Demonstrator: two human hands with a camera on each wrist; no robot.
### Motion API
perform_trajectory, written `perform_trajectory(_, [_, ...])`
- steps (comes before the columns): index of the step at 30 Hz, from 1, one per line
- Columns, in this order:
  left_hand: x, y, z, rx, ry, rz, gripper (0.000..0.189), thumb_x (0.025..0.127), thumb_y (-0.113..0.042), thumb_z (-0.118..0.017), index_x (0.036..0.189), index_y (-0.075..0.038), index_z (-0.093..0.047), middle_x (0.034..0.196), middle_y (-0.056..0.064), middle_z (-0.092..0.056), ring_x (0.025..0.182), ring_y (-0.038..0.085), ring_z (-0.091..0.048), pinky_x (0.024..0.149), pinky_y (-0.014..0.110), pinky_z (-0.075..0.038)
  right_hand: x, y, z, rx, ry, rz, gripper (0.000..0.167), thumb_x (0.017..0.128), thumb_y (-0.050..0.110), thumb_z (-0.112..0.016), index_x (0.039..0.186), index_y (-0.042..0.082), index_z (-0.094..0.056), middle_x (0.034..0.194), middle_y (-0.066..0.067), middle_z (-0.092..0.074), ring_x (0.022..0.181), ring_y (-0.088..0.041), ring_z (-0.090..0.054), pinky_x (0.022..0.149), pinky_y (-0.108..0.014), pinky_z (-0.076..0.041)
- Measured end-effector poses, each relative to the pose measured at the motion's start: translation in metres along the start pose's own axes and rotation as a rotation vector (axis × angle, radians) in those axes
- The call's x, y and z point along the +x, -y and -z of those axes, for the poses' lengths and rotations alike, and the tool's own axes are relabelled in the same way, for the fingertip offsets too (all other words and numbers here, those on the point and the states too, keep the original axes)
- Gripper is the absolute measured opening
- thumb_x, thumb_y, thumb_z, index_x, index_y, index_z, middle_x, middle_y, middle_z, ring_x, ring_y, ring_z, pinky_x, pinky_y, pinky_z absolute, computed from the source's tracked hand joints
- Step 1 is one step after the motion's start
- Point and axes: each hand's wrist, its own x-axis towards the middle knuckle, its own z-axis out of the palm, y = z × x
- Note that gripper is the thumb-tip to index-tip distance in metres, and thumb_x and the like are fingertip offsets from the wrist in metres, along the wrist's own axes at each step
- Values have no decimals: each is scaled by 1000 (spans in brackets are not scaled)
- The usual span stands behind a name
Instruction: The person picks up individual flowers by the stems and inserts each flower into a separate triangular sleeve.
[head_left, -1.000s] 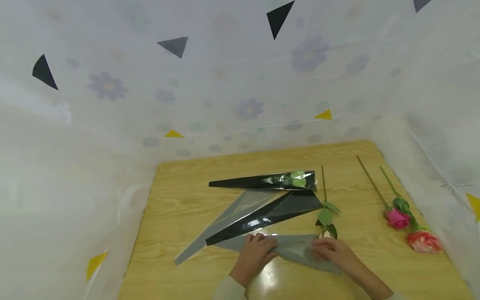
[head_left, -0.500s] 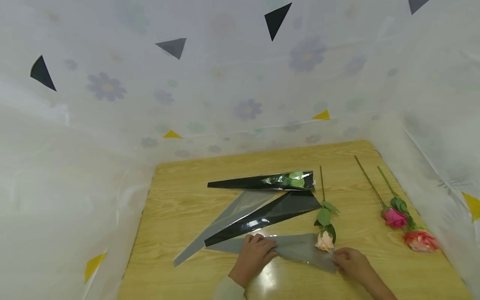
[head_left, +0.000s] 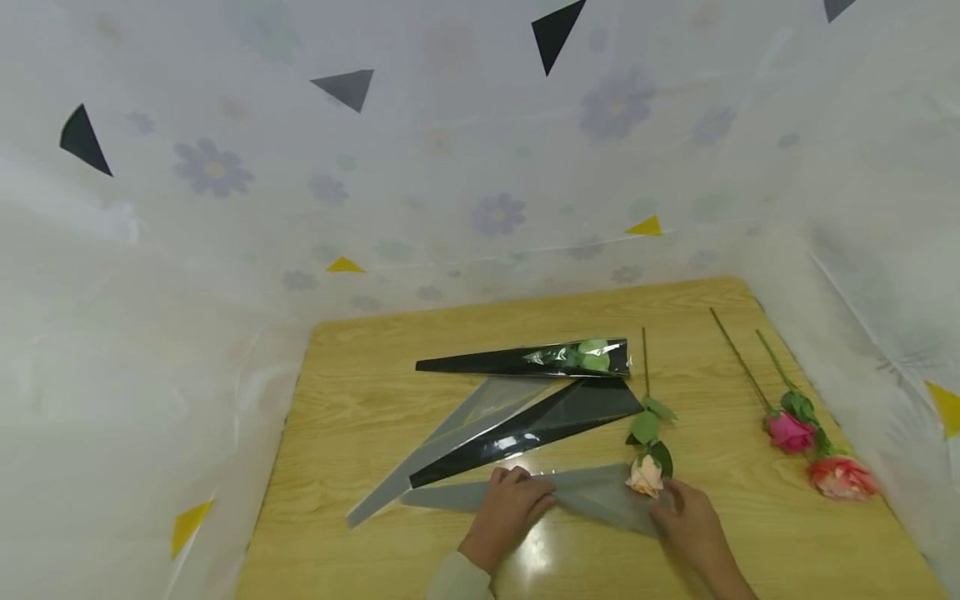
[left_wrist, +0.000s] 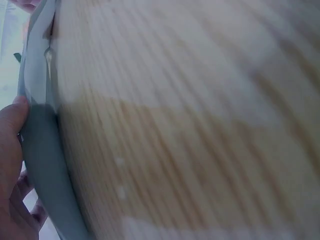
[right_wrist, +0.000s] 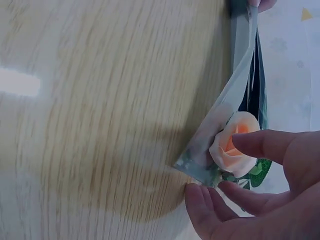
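A grey, partly clear flower sleeve (head_left: 592, 498) lies near the table's front, its wide mouth toward the right. My left hand (head_left: 508, 512) grips its middle; in the left wrist view the thumb (left_wrist: 12, 117) lies against the sleeve's edge with fingers behind. At the mouth, my right hand (head_left: 693, 521) has its thumb and fingers spread apart. The right wrist view shows that thumb overlapping a peach rose (right_wrist: 245, 121), while the other fingertips (right_wrist: 196, 195) are right at the sleeve's corner. The rose head overlaps the sleeve's mouth; its leafy stem (head_left: 646, 367) points to the back.
Behind the sleeve lie a black sleeve (head_left: 487, 446), another grey sleeve (head_left: 420, 462) and a black sleeve (head_left: 480, 362) holding a pale green flower (head_left: 595, 354). A magenta rose (head_left: 790, 432) and a coral flower (head_left: 843, 477) lie at the right. Patterned sheeting (head_left: 420, 192) surrounds the wooden table (head_left: 360, 358).
My right hand moved right off the sleeve's top to its mouth, uncovering the peach rose, then slightly left. The rose head shifted slightly left. My left hand stayed on the sleeve.
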Motion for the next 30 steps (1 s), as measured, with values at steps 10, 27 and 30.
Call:
perform_trajectory(10, [-1, -2, 2, 10, -24, 6, 20, 95, -36, -51, 106, -29, -66, 87, -19, -65, 80, 4, -54, 74, 25, -35, -2, -1, -1, 204, 67, -183, 68, 91, 35, -56, 135, -11, -33, 126, -31, -46, 113, -45, -46, 86, -49, -44])
perform_trajectory(27, [12, -6, 24, -75, -268, -39, 23, 96, -32, -50, 103, -22, -69, 84, -15, -66, 78, 7, -57, 73, 28, -41, -10, 5, -3, 1025, 461, -249, 76, 99, 40, -40, 143, -11, -5, 129, -22, -49, 114, -27, -52, 96, -45, -39])
perform_trajectory(30, [13, -6, 29, -69, -288, -42, 23, 95, -32, -51, 103, -22, -69, 85, -15, -66, 79, 7, -58, 72, 27, -41, -12, 8, -1, 1219, 622, -217, 56, 101, 38, -34, 144, 4, -25, 124, -15, -54, 117, -29, -50, 100, -49, -31])
